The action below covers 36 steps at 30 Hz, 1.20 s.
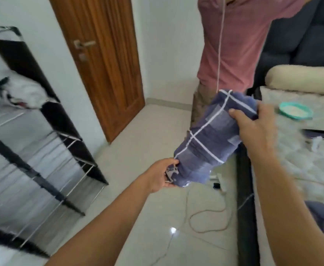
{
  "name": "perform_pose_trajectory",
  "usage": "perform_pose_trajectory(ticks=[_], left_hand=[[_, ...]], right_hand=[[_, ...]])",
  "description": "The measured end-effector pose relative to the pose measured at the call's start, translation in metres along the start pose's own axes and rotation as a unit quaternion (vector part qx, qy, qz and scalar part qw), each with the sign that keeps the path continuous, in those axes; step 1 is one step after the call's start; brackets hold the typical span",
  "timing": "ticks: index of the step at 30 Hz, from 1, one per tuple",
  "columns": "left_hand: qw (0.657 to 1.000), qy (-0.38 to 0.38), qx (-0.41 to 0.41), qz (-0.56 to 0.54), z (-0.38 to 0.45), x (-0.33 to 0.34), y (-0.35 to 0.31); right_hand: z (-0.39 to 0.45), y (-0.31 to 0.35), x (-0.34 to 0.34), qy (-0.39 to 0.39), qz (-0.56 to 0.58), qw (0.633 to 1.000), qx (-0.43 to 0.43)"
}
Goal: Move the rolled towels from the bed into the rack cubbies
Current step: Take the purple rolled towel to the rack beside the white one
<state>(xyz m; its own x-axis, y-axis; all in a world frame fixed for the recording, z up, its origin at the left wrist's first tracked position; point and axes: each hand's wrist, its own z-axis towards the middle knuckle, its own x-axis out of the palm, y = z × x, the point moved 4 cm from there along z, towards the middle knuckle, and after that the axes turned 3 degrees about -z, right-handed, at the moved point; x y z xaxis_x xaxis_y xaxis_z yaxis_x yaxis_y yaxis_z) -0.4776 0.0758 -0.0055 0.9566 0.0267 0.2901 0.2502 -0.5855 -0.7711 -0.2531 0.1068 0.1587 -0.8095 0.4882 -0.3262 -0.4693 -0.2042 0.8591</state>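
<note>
While the blue checked towel [211, 139] hung in mid-air between bed [295, 160] and rack [42, 143], both hands held it. Right hand [257, 127] clenched the top end, left hand [163, 175] pinched the bottom (frame blurred).

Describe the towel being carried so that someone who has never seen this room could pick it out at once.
Start at the bed on the right, then look just off its near edge, above the tiled floor. There both hands, left hand and right hand, hold a rolled towel. It is blue-purple, crossed by thin white lines.
</note>
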Motion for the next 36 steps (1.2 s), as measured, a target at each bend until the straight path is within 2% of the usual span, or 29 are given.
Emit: perform_pose_trajectory(ticks=[6, 10, 13, 20, 23, 27, 29, 36], left_hand=[[0.973, -0.152, 0.109, -0.134, -0.050, -0.164, -0.042], [0.921, -0.274, 0.146, -0.234, -0.072, -0.245, -0.058], [0.886, -0.326, 0.164, -0.284, -0.078, -0.298, -0.075], [0.785, -0.385, 0.237, -0.424, -0.063, -0.394, -0.128], [0.759, -0.413, 0.256, -0.434, -0.061, -0.425, -0.151], [0.707, -0.440, 0.298, -0.467, -0.066, -0.464, -0.176], [0.693, -0.449, 0.308, -0.472, -0.067, -0.485, -0.187], [0.681, -0.436, 0.339, -0.481, -0.060, -0.543, -0.208]], right_hand=[[-0.043, 0.120, 0.167, 0.170, 0.066, 0.973, -0.144], [-0.065, 0.186, 0.265, 0.268, 0.106, 0.929, -0.231], [-0.081, 0.227, 0.332, 0.316, 0.134, 0.892, -0.295], [-0.088, 0.300, 0.483, 0.420, 0.179, 0.802, -0.384], [-0.089, 0.330, 0.539, 0.448, 0.198, 0.773, -0.403], [-0.104, 0.365, 0.612, 0.493, 0.213, 0.735, -0.414], [-0.113, 0.380, 0.646, 0.515, 0.218, 0.717, -0.416], [-0.146, 0.421, 0.744, 0.584, 0.153, 0.679, -0.418]])
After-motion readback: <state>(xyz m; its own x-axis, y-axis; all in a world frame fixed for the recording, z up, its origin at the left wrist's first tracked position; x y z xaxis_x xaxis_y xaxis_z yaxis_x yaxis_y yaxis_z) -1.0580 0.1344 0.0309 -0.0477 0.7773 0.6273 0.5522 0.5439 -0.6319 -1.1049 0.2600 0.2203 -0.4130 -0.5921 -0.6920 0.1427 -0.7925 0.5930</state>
